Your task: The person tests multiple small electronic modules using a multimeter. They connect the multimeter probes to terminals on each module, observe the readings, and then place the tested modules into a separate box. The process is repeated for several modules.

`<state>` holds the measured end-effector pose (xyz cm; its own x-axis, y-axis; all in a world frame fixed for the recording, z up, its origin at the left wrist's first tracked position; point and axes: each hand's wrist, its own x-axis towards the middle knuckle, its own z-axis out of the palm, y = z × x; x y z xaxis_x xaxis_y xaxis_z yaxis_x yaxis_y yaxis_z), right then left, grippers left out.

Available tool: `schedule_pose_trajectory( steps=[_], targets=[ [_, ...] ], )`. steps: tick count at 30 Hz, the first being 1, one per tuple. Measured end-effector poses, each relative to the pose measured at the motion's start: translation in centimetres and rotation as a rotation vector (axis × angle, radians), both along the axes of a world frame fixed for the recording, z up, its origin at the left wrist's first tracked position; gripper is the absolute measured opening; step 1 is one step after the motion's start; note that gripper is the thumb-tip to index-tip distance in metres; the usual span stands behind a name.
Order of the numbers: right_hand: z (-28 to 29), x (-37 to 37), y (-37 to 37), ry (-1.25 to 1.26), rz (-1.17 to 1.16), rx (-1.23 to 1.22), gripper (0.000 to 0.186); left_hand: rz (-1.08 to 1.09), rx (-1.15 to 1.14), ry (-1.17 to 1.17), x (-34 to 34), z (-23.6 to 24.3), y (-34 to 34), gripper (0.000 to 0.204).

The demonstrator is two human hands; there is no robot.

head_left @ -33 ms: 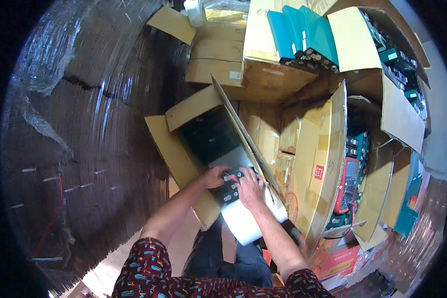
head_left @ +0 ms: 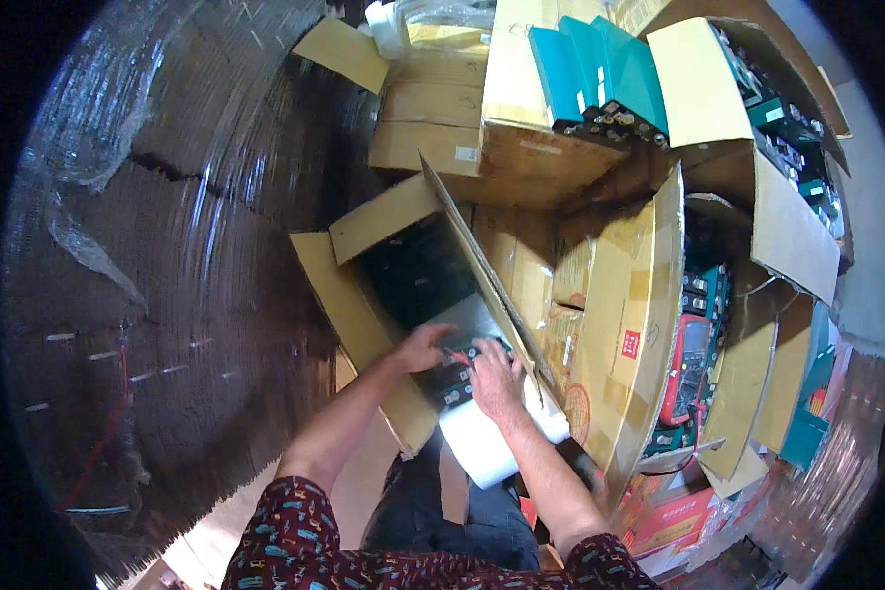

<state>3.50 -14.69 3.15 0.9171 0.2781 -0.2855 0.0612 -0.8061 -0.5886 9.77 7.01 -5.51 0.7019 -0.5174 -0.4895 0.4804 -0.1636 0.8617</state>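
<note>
An open cardboard box (head_left: 320,275) holds dark green, block-shaped units (head_left: 413,265), with terminals showing at its near end. My left hand (head_left: 418,349) is at that end, fingers curled at the terminals, holding something too small to make out. Just right of it, my right hand (head_left: 497,383) has its fingers closed around a small red piece (head_left: 462,357) over the terminals. Below both hands a white foam roll or sheet (head_left: 477,447) lies across the box's near end, partly behind my right forearm.
Stacked cartons (head_left: 428,123) stand behind, with teal slabs (head_left: 634,84) on top. Right are more open boxes (head_left: 615,364) of teal units and a red-cased meter (head_left: 688,369). An upper-right box (head_left: 698,79) holds similar units. Dark film-wrapped material (head_left: 167,275) fills the left.
The view has shifted very slightly, with the boxes a few pixels lower in the picture. Both hands stay at the terminals, with a slight movement of the fingers.
</note>
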Motion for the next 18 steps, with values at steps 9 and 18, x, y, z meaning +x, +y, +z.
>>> schedule_pose_trajectory(
  steps=[9,18],
  targets=[
    [-2.1,-3.0,-0.2,-0.267,0.052,-0.189,0.025,0.307,0.191,0.182,8.4,16.7,-9.8,0.123],
    [-4.2,-3.2,0.0,-0.329,0.052,-0.051,0.025,0.338,0.361,-0.119,8.3,25.0,-10.3,0.07]
  ],
)
